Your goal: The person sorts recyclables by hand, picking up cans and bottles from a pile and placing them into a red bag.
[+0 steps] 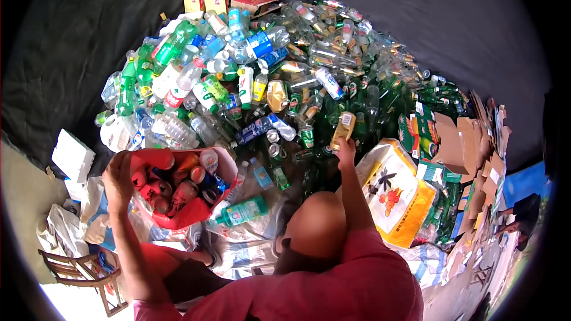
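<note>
My left hand [118, 173] is closed on the left rim of a red bag [173, 221], holding it up and open-mouthed. Inside it lie several crushed drink cans [184, 194], mostly red. Out to the right, my right hand [345, 152] grips the lower end of a gold can [344, 126] with a pale label. That can is held over the edge of the heap, near green glass bottles. Below and between my hands lies a clear bottle with a green-blue tint [245, 211]. A green can [307, 137] rests in the heap left of my right hand.
A large heap of plastic bottles [178, 86] and glass bottles [333, 56] spreads ahead. A white and yellow bag [392, 196] lies right of my knee. Flattened cardboard [476, 160] stands far right, a wooden chair [68, 261] lower left. Dark sheeting [416, 12] hangs behind.
</note>
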`<act>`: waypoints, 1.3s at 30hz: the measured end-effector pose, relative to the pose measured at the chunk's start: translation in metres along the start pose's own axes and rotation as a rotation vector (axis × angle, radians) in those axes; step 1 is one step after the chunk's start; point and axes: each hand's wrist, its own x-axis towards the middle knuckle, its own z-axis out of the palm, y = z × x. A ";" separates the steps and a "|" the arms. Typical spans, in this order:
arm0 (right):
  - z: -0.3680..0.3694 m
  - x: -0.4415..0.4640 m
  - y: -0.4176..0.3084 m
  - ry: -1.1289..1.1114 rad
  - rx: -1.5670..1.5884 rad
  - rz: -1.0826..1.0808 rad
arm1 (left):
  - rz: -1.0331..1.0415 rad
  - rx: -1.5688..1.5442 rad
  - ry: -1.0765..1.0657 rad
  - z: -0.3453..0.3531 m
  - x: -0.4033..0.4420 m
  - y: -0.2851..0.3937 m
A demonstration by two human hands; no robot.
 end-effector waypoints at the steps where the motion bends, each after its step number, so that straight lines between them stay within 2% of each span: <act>1: 0.002 -0.021 -0.016 -0.103 0.117 0.050 | -0.011 0.011 0.006 0.002 -0.002 -0.003; 2: 0.004 -0.037 -0.031 -0.110 0.119 0.043 | 0.153 0.077 0.016 0.004 -0.002 -0.015; 5: 0.017 -0.086 -0.088 -0.575 0.378 0.063 | -0.014 -0.044 -0.020 0.005 -0.005 -0.010; 7: 0.032 -0.115 -0.128 -0.741 0.453 0.148 | 0.089 -0.052 0.033 0.010 -0.006 -0.017; 9: 0.053 -0.136 -0.159 -0.840 0.444 0.140 | 0.117 -0.090 0.023 0.012 -0.006 -0.023; 11: 0.082 -0.179 -0.208 -0.926 0.327 0.034 | 0.092 -0.021 -0.043 0.010 -0.006 -0.026; 13: 0.109 -0.191 -0.233 -0.932 0.070 -0.017 | 0.153 -0.047 -0.009 0.009 -0.009 -0.026; 15: 0.135 -0.240 -0.261 -0.930 -0.086 -0.145 | 0.087 -0.032 -0.027 -0.002 -0.016 -0.006; 19: 0.182 -0.285 -0.256 -1.235 -0.352 -0.416 | 0.090 -0.067 -0.051 -0.003 -0.018 -0.017; 21: 0.198 -0.290 -0.230 -1.414 -0.464 -0.399 | 0.138 -0.036 -0.022 -0.006 -0.019 -0.016; 23: 0.213 -0.301 -0.201 -1.486 -0.579 -0.137 | 0.152 -0.050 -0.030 -0.009 -0.024 -0.013; 26: 0.243 -0.326 -0.179 -1.428 -0.792 -0.250 | 0.139 -0.094 -0.069 -0.017 -0.026 -0.005; 29: 0.269 -0.344 -0.168 -1.352 -0.898 -0.262 | 0.129 -0.123 -0.069 -0.020 -0.029 -0.007; 31: 0.287 -0.357 -0.149 -1.193 -0.963 -0.607 | 0.167 -0.104 -0.060 -0.023 -0.030 -0.008; 32: 0.301 -0.367 -0.123 -1.124 -0.815 -0.508 | 0.121 -0.124 -0.114 -0.029 -0.035 -0.007; 39: 0.301 -0.386 -0.114 -1.023 -0.727 -0.742 | 0.081 -0.209 -0.261 -0.050 -0.051 -0.010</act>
